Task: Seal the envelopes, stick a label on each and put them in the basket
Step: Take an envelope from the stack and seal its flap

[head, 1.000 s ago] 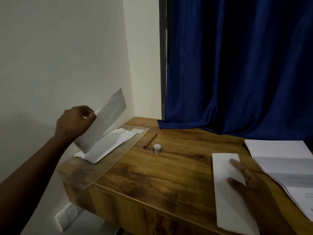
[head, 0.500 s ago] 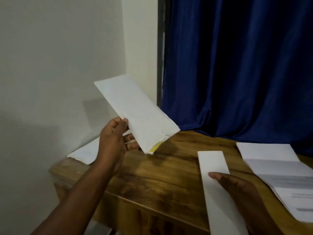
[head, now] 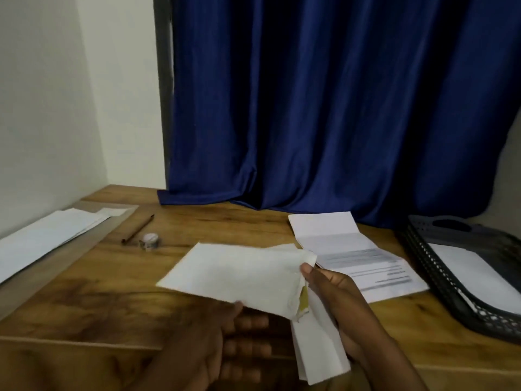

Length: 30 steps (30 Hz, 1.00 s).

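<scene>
While a white envelope (head: pixel 239 275) is held above the near edge of the desk (head: pixel 118 277), its underside is gripped by the left hand (head: pixel 225 334), thumb on top, and its right end is pinched by the right hand (head: pixel 335 300). A folded paper (head: pixel 318 348) is also held under the right hand. More envelopes (head: pixel 48 238) are stacked at the desk's left edge, with a pen (head: pixel 137 229) and label roll (head: pixel 150 240) nearby. A printed sheet (head: pixel 352 255) lies beside the dark basket (head: pixel 439 266) at the right edge.

left hand (head: pixel 225 337) holds white paper envelope (head: pixel 239 277) from beneath | right hand (head: pixel 335 303) pinches its right end | dark plastic mesh basket (head: pixel 439 275) far right
</scene>
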### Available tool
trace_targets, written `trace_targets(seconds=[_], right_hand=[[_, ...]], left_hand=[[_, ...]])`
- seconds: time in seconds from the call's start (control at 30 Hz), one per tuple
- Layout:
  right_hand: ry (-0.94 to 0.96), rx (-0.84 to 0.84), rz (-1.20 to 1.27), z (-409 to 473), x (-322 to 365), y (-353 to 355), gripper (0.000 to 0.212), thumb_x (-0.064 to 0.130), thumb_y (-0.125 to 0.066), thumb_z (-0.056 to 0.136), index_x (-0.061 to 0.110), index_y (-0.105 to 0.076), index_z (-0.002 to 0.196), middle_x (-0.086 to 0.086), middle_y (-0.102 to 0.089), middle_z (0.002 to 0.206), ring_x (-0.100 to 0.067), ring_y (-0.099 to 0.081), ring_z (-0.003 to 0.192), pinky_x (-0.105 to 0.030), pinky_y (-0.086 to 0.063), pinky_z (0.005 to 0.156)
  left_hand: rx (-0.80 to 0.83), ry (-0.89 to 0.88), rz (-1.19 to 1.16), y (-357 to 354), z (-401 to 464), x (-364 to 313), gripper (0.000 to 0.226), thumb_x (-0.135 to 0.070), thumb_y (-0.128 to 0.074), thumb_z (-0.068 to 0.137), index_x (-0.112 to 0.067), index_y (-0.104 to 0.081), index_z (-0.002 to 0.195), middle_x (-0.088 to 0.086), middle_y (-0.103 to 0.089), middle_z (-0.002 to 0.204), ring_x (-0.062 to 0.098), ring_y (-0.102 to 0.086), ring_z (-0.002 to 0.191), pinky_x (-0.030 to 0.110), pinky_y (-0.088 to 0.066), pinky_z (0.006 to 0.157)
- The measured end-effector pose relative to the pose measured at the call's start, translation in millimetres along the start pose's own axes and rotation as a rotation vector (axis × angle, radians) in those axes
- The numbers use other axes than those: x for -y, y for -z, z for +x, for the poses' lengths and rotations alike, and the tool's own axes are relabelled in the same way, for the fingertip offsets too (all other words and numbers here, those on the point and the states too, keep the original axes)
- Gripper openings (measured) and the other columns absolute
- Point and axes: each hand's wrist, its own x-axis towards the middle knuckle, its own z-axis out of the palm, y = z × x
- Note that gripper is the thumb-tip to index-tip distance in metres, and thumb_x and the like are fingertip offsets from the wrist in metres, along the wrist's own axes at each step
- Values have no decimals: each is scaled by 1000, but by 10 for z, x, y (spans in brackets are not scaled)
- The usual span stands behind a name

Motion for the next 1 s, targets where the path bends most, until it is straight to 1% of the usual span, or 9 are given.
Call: trace_targets(seconds=[0.1, 0.2, 0.27, 0.37, 0.43, 0.5, 0.63, 0.83, 1.0], right_hand=[[-18, -36, -29, 14, -66, 78, 39, 51, -71, 77, 15, -81, 87, -10, -79, 96, -28, -76, 88, -45, -61, 86], [-9, -36, -37, 37, -108, 101, 38, 49, -73, 78, 12, -80, 83, -13, -79, 91, -28, -76, 79, -32, -60, 66], [2, -43, -54, 47, -119, 90, 42, 50, -73, 78, 9, -78, 83, -14, -78, 88, -29, -76, 77, -30, -58, 64], [46, -50, -81, 54, -155, 33, 41, 51, -75, 76, 10, -75, 71, -16, -77, 80, -27, -74, 70, -28, -56, 61], [65, -67, -99, 54, -185, -10, 41, 53, -76, 73, 13, -72, 63, -16, -75, 74, -25, -70, 64, -29, -54, 61], [78, -87, -111, 51, -200, -29, 41, 54, -77, 71, 14, -71, 60, -13, -73, 70, -21, -68, 61, -27, -53, 59], [105, -96, -48, 37, -214, -5, 38, 50, -80, 70, 16, -70, 58, -6, -70, 63, -15, -65, 57, -25, -49, 54], [116, -47, -117, 45, -223, 37, 37, 53, -80, 75, 17, -81, 77, -6, -78, 80, -18, -72, 71, -27, -55, 67], [91, 12, -133, 76, -233, 68, 28, 43, -75, 80, 18, -82, 89, -7, -79, 91, -24, -76, 84, -35, -60, 79]], left_hand=[[412, 159, 515, 104, -66, -13, 41, -42, -34, 104, -11, -55, 119, -5, -79, 95, 15, -70, 104, 38, -50, 104], [614, -43, 683, 99, 36, -134, 47, -52, -63, 92, -17, -56, 123, -10, -76, 109, 4, -69, 102, 30, -51, 99], [442, -419, 786, 134, 31, -135, 57, -61, -81, 74, -33, -65, 121, -9, -71, 121, 10, -70, 102, 43, -58, 92], [84, -875, 1197, 44, 122, -299, 91, -79, -79, 59, -61, -38, 138, -39, -40, 142, -10, -43, 127, 19, -47, 98], [120, -918, 1404, -28, 260, -419, 113, -79, -81, 56, -62, -16, 147, -47, -16, 148, -20, -19, 136, 6, -23, 105], [197, -902, 1507, -71, 434, -458, 123, -77, -82, 57, -55, -7, 153, -42, -7, 155, -17, -10, 141, 10, -13, 112], [266, -831, 1584, -91, 705, -422, 121, -84, -76, 59, -62, 0, 151, -39, -5, 159, -9, -9, 147, 30, -16, 119], [225, -908, 1494, -40, 805, -315, 118, -88, -74, 56, -70, 3, 144, -58, 2, 141, -32, -2, 130, 12, -16, 101], [185, -940, 1483, 7, 771, -316, 120, -86, -75, 57, -61, -1, 149, -50, -1, 148, -21, -9, 136, 13, -16, 106]])
